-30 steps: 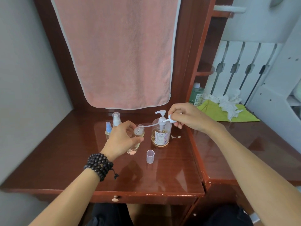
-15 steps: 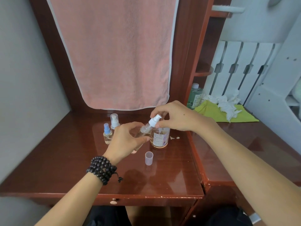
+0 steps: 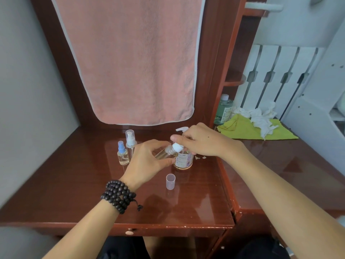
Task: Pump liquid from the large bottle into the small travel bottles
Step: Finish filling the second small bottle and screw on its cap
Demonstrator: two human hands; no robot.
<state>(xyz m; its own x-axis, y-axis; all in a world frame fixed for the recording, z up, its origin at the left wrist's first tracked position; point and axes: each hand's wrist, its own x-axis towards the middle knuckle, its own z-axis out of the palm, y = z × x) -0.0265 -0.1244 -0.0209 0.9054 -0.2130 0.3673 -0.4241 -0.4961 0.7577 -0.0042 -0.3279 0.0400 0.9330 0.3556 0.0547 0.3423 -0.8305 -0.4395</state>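
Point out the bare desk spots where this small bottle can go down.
Bare wood lies left of the two spray bottles, and along the front edge near the clear cap. It is crowded around the pump bottle, where both hands work. The right desk is bare before the yellow cloth.

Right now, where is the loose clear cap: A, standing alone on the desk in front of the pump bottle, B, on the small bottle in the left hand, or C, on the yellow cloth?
A: the clear cap stands by itself on the desk, nearer the person than the pump bottle.
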